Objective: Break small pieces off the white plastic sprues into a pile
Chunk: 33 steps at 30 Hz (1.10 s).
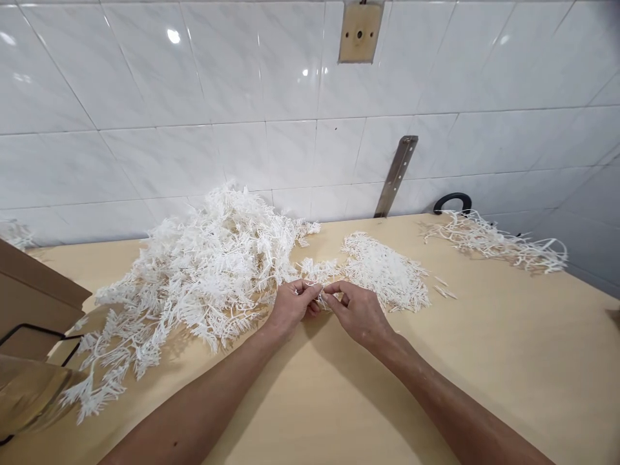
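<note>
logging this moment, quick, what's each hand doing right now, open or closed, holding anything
Left hand: closed, pinching a white sprig.
Right hand: closed, fingertips at the same sprig; whether it grips cannot be told.

Glossy white tiled wall, yellowed wall plate, pale tabletop.

The pale bench bears a big white heap left of centre, a smaller pile of loose bits just right of centre, and tangled stems toward the frame's right edge.
</note>
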Motion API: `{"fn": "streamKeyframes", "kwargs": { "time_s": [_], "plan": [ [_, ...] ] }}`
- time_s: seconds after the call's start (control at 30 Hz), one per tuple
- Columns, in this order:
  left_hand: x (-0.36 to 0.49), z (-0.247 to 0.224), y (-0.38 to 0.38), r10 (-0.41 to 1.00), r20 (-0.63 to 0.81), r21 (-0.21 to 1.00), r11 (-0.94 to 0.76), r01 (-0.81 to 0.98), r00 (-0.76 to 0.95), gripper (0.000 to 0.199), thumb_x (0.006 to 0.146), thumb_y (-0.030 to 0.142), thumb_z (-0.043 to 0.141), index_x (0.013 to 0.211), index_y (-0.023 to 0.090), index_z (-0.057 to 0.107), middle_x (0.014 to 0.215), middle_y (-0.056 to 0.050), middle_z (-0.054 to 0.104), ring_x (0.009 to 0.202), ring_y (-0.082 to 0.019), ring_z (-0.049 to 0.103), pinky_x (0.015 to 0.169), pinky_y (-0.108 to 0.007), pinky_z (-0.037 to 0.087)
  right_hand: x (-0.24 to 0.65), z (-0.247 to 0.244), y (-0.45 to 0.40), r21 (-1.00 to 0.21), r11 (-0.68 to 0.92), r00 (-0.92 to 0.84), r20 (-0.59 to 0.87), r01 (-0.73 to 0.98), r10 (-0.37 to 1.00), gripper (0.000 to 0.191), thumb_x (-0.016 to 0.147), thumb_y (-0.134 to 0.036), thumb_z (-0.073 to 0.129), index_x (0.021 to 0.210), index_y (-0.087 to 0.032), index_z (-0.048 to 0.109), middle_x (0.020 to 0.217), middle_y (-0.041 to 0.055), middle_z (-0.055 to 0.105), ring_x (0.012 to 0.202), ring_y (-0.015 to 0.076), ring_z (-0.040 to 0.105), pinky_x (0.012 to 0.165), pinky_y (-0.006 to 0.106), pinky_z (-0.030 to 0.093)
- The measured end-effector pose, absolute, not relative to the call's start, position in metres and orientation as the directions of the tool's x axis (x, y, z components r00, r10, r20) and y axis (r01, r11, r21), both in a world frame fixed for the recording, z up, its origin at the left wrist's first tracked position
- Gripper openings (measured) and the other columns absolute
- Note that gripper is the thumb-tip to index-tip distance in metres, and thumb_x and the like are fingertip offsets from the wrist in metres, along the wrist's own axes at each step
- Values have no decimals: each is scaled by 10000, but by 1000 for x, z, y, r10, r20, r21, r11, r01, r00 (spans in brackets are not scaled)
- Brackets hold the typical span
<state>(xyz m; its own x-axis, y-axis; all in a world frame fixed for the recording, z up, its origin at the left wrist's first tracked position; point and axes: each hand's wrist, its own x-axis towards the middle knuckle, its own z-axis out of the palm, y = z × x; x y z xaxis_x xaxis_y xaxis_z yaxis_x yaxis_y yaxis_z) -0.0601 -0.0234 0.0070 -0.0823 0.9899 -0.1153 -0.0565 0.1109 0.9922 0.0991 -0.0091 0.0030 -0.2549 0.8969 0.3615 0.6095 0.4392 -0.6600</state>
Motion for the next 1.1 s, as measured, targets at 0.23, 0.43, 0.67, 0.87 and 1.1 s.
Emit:
{"fn": "streamKeyframes", "kwargs": {
  "time_s": [0.23,0.43,0.67,0.87,1.1],
  "plan": [
    [-59,8,-24,992,-98,993,92,-71,-83,298,716,419,751,625,165,624,553,-21,662,531,-149,626,556,-255,502,96,5,-12,-648,482,-318,362,590,876,164,876,-255,538,798,-220,678,726,2,695,611,154,586,616,279,417],
    [-59,8,-24,988,-126,989,118,-87,-91,316,695,424,767,606,171,599,542,-18,661,551,-166,652,575,-266,521,95,-3,-12,-618,498,-338,366,609,867,149,906,-238,493,832,-208,618,790,15,681,695,166,596,637,285,412],
    [-61,9,-24,988,-139,987,132,-93,-73,335,706,459,762,658,160,617,582,-43,689,558,-167,658,570,-261,509,98,-2,-9,-643,535,-351,403,549,845,182,915,-249,493,892,-216,670,821,20,705,681,162,604,658,288,443],
    [-60,13,-25,993,-113,992,111,-63,-41,320,760,457,704,661,161,633,548,-31,664,516,-155,628,525,-247,479,100,-2,-8,-636,553,-345,432,538,833,180,893,-268,511,834,-211,671,760,18,698,625,157,589,637,282,453],
    [-61,5,-23,998,-39,999,38,21,47,302,748,435,720,681,160,614,535,-17,644,485,-139,599,498,-240,476,102,-3,-8,-579,544,-359,411,608,838,171,876,-241,524,820,-217,685,728,4,696,607,150,591,607,270,434]
  ]
}}
